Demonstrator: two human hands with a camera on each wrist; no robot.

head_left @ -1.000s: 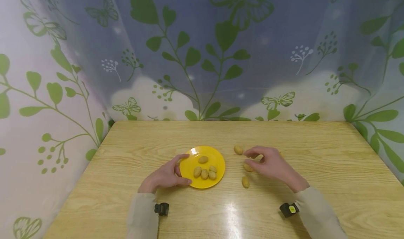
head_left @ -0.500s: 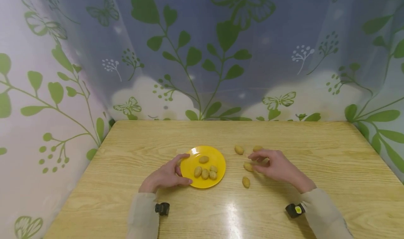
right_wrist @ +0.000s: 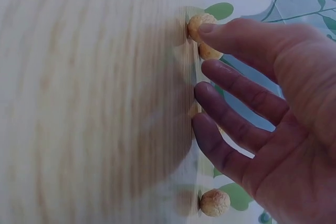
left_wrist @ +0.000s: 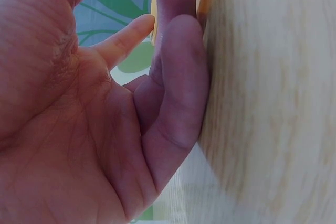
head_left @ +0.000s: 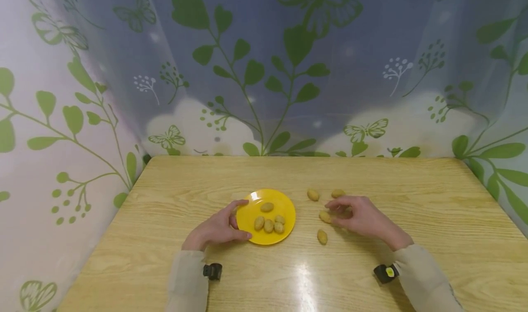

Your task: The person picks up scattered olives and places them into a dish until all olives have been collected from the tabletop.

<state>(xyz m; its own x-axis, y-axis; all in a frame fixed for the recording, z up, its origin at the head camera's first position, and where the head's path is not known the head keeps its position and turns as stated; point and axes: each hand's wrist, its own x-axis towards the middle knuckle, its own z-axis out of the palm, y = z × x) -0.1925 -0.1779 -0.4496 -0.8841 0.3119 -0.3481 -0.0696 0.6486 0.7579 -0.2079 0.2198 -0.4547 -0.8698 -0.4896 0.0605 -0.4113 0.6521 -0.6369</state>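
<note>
At the left edge of a yellow plate [head_left: 285, 206] my left hand [head_left: 216, 227] grips the rim, its thumb lying over the near side. Several tan, oval, rough-shelled walnuts [head_left: 268, 226] lie on the plate. My right hand [head_left: 360, 216] hovers low over the table with fingers loosely bent and apart. Its thumb tip overlaps the edge of one walnut [head_left: 325, 217]. Around that hand lie another walnut [head_left: 312, 194], one behind it [head_left: 338, 193] and one nearer me [head_left: 322, 237]. In the right wrist view a further walnut [right_wrist: 215, 203] sits beyond the fingers.
A wood-grain table [head_left: 165, 280] carries everything. A hanging cloth [head_left: 264, 73] with green leaves and butterflies stands along its back edge and both sides. A small black device is worn at the left wrist [head_left: 212, 271] and another device at the right wrist [head_left: 386, 273].
My right hand has drawn back slightly to the right, uncovering the walnut behind it, then stayed nearly still. The left hand and plate have kept their places.
</note>
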